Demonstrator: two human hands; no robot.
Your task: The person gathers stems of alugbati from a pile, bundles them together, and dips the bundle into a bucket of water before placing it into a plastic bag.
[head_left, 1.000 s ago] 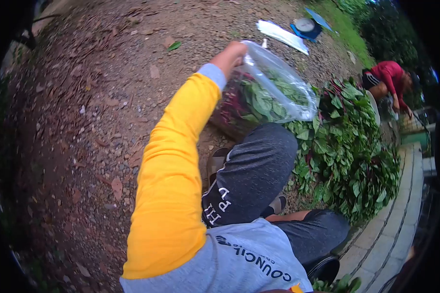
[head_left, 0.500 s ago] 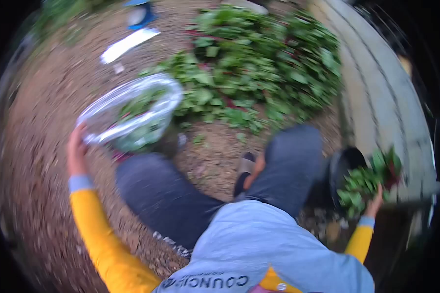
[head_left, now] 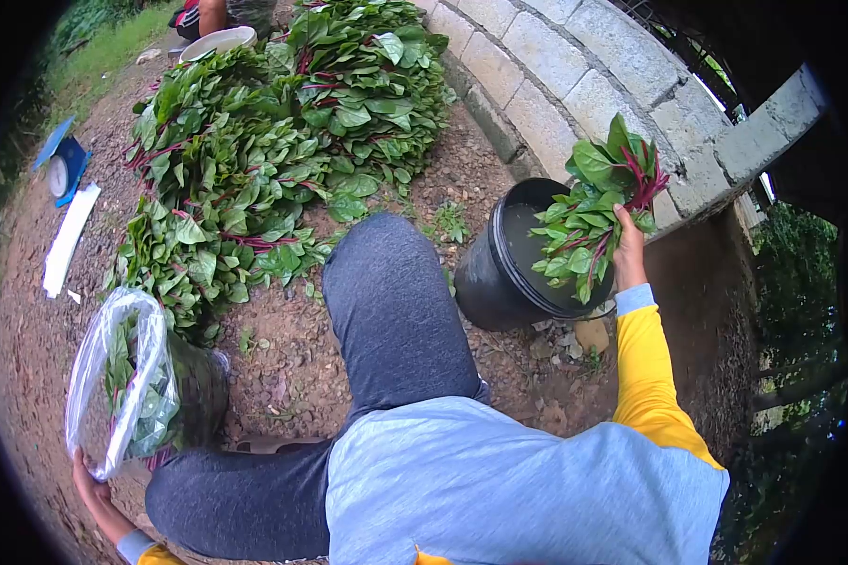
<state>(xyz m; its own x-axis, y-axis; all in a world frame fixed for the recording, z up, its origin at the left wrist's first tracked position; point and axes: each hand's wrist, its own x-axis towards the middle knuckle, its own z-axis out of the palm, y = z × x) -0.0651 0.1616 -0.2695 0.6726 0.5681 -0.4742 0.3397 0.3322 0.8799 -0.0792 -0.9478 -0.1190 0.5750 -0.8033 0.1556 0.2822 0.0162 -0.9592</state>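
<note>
My right hand (head_left: 628, 247) is closed around a bunch of leafy greens (head_left: 589, 212) with dark pink stems. The bunch is above the right rim of a black bucket (head_left: 488, 282) that holds murky water. Far to the left, my left hand (head_left: 90, 482) pinches the near rim of a clear plastic bag (head_left: 122, 435). Its mouth is spread wide, and more greens show inside. A large heap of the same greens (head_left: 254, 155) lies on the ground in front of me, behind the bag and bucket.
A concrete block wall (head_left: 546, 71) runs along the right behind the bucket. At the far left are a blue scale (head_left: 66, 169) and a white strip (head_left: 70, 240). A pale basin (head_left: 219, 42) stands behind the heap, where another person's limb (head_left: 213, 16) shows.
The view has swung to the right, bringing the bucket and wall nearer the middle. Both hands keep their holds on the bag and the bunch of greens.
</note>
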